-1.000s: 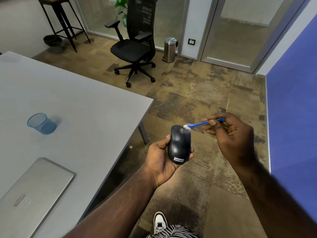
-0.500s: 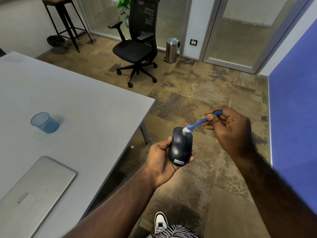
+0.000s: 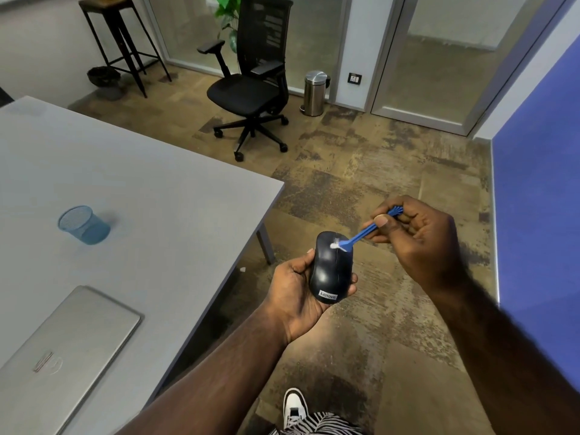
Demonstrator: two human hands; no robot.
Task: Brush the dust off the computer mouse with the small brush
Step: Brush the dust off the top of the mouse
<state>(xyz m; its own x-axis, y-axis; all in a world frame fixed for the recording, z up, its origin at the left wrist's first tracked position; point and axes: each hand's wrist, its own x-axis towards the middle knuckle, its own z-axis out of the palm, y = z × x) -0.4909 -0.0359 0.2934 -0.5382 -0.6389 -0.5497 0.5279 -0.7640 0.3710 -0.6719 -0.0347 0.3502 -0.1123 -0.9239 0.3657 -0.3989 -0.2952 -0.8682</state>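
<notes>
Meanwhile brush [image 3: 361, 234] bristles touch mouse [image 3: 331, 268] — left hand [image 3: 295, 287] cradling

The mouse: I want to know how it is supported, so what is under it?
The left hand cradles the mouse from below, with floor carpet beneath. The mouse's underside is hidden. On top, the brush bristles touch near the wheel.

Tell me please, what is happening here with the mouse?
A person is cleaning a dark computer mouse over the floor, beside a grey table. The left hand cradles the mouse from below. The right hand pinches a small blue brush, and its white bristles touch the mouse near the scroll wheel. On the table lie a closed laptop and a blue mesh cup, both untouched.
</notes>
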